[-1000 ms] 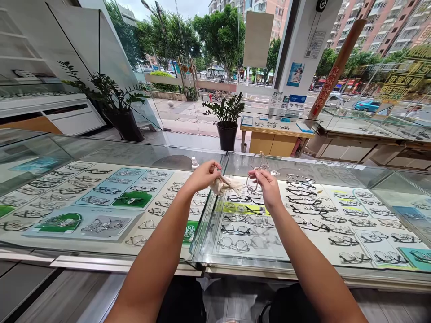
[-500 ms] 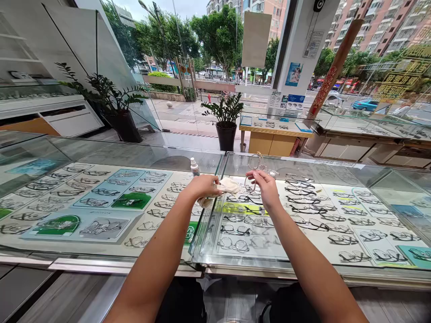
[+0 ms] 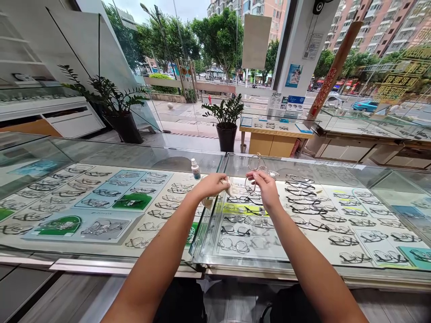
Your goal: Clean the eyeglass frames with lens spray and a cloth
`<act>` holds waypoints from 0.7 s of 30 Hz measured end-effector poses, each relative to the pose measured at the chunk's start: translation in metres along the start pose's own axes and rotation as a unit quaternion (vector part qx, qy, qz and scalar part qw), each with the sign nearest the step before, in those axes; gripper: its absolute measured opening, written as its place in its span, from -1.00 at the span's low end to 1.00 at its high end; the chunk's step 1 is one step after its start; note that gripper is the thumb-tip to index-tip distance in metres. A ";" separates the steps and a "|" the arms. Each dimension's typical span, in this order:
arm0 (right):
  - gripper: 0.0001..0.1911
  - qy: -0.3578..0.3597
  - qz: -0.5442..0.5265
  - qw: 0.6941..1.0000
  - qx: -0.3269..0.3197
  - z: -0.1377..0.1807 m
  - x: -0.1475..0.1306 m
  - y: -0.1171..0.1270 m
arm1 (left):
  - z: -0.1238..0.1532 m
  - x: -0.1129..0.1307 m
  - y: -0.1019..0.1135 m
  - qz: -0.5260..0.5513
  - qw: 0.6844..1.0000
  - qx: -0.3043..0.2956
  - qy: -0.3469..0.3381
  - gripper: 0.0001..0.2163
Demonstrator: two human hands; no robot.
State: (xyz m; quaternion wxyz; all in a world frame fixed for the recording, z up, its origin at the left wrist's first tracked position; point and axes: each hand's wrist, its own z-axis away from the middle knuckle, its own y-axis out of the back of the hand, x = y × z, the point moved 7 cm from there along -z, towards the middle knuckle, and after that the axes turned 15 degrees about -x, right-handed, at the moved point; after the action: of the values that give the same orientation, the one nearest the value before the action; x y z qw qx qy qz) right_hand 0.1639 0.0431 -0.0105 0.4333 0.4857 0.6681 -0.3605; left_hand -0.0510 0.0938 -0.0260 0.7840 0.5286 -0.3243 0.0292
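My left hand [image 3: 214, 184] is closed on a pale cream cloth [image 3: 232, 187], which bunches out past the fingertips above the seam between two glass display cases. My right hand [image 3: 265, 185] pinches a pair of eyeglasses [image 3: 248, 185] with a thin round frame, held up over the right-hand case. Another round rim [image 3: 258, 161] shows just above those fingers; whether it belongs to the same pair I cannot tell. A small white spray bottle [image 3: 195, 169] stands upright on the glass, left of and beyond my left hand.
Rows of eyeglasses lie inside the left case [image 3: 97, 154] and the right case [image 3: 215, 251]. Beyond the cases are a potted plant [image 3: 226, 134], a second potted plant [image 3: 124, 128], and a wooden cabinet [image 3: 266, 142] with glasses on top. Behind them, large windows face a street.
My left hand has shifted right with the cloth, closer to the eyeglasses. My right hand and the eyeglasses have stayed nearly in place.
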 end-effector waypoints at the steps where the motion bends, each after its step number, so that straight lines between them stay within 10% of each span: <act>1: -0.73 0.000 0.000 1.000 0.000 0.000 0.000 0.000 | 0.002 0.003 0.002 0.033 0.999 0.016 -0.013 -0.72; 6: -0.72 0.003 0.004 1.000 0.003 0.000 -0.002 -0.001 | 0.008 0.006 0.013 0.185 0.979 0.079 -0.019 -0.65; 16: -0.72 0.002 0.013 1.000 -0.008 0.000 -0.001 -0.001 | 0.014 0.000 0.009 -0.048 0.996 0.002 0.072 -0.89; 21: -0.72 0.003 0.010 1.000 -0.006 0.000 0.001 0.000 | 0.016 0.004 0.012 0.021 0.997 0.025 0.071 -0.79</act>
State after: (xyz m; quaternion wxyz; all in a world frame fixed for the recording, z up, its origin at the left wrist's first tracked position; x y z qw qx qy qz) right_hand 0.1640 0.0439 -0.0115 0.4381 0.4904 0.6668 -0.3506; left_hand -0.0600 0.0839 -0.0106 0.7908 0.5374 -0.2785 0.0911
